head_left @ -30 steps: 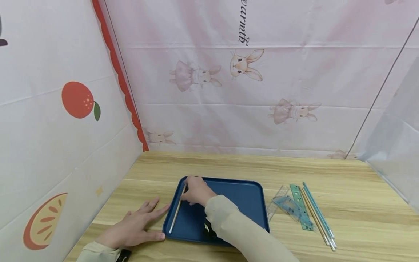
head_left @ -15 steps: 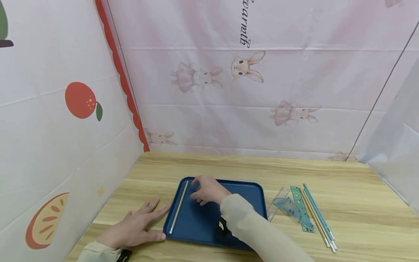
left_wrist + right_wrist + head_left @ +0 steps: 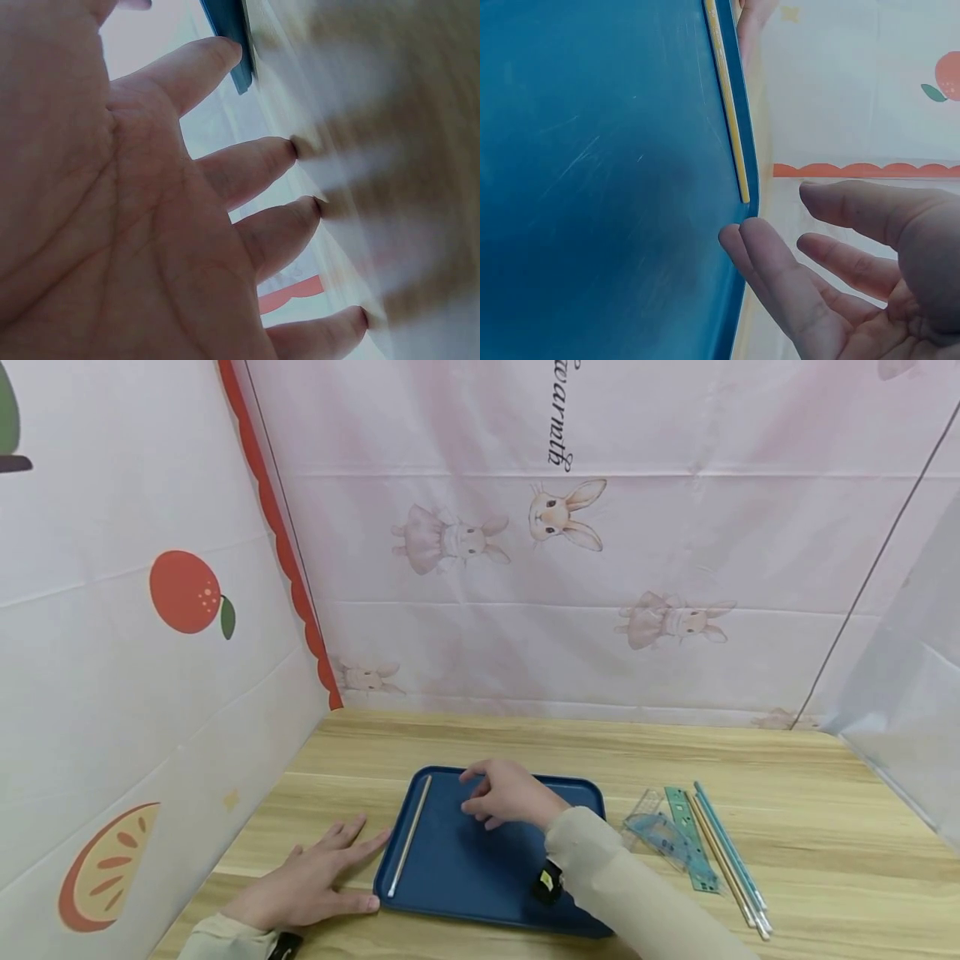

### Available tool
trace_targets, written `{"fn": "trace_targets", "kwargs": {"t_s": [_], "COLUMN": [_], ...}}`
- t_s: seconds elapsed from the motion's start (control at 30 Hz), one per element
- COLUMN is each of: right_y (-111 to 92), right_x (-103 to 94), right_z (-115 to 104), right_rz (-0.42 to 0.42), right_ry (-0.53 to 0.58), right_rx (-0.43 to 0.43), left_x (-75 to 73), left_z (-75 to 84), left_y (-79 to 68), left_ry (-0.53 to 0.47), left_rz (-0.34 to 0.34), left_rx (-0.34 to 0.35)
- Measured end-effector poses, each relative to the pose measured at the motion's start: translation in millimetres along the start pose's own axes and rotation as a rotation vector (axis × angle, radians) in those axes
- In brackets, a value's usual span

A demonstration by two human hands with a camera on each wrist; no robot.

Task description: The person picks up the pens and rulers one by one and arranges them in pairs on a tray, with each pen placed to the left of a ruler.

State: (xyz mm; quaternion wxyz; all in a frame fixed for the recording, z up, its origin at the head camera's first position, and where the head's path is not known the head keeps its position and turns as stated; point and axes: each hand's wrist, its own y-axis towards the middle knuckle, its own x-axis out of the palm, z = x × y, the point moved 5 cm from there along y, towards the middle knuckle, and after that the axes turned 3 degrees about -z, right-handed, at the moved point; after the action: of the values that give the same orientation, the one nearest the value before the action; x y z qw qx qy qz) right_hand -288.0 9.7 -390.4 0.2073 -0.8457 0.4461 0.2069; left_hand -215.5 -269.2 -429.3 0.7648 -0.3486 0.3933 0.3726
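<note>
A yellow pencil (image 3: 410,835) lies along the left side of a blue tray (image 3: 480,877); the right wrist view shows the pencil (image 3: 730,105) close against the tray's rim. Over the tray's far half is my right hand (image 3: 513,793), its fingers loosely bent and apart with nothing between them, as the right wrist view of the hand (image 3: 840,277) confirms. My left hand (image 3: 311,877) rests on the table with fingers spread, thumb and forefinger at the tray's left edge. In the left wrist view its fingertips touch the wood, beside the tray's edge (image 3: 229,37).
Right of the tray lie a clear ruler (image 3: 643,802), a blue transparent set square (image 3: 663,833) and a green ruler (image 3: 693,847). Beside them are several pencils, including blue ones (image 3: 731,843). Printed cloth walls (image 3: 480,635) stand behind the table and at both sides.
My right hand has let go of the pencil in the tray and drawn away to the right. The pencil lies at the tray's left side; my left hand has stayed in place.
</note>
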Motion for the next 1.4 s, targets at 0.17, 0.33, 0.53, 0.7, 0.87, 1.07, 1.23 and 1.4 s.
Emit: {"fn": "trace_targets", "kwargs": {"t_s": [0.17,0.33,0.53,0.7,0.87,1.07,1.23,1.4], "right_y": [-16.2,-33.6,-55.0,-72.3,-90.1,-110.7,-123.7,-133.2], "right_x": [-11.0,-20.2,-30.6,-38.0,-46.2,-55.2,-59.6,-67.0], "right_z": [10.9,23.1,34.3,41.3,45.3,53.1,61.6,74.1], "right_rz": [0.024,0.053,0.077,0.079,0.102,0.127,0.132,0.147], "right_ry": [-0.003,0.0,0.015,0.05,0.073,0.081,0.084,0.114], "right_rx": [-0.015,-0.014,-0.007,-0.016,-0.016,0.006,0.01,0.03], "left_x": [-0.1,-1.0,-1.7,-2.2,-1.4,-1.0,-0.4,0.2], "left_z": [0.6,0.8,1.8,2.4,1.6,1.1,0.8,0.5], "left_y": [0.5,0.3,0.7,0.3,0.2,0.6,1.6,2.1], "left_ry": [0.009,0.014,0.019,0.02,0.017,0.025,0.036,0.034], "left_rz": [0.004,0.001,0.003,0.008,0.007,0.014,0.013,0.007], "left_rx": [0.016,0.014,0.01,0.008,0.008,0.008,0.012,0.009]}}
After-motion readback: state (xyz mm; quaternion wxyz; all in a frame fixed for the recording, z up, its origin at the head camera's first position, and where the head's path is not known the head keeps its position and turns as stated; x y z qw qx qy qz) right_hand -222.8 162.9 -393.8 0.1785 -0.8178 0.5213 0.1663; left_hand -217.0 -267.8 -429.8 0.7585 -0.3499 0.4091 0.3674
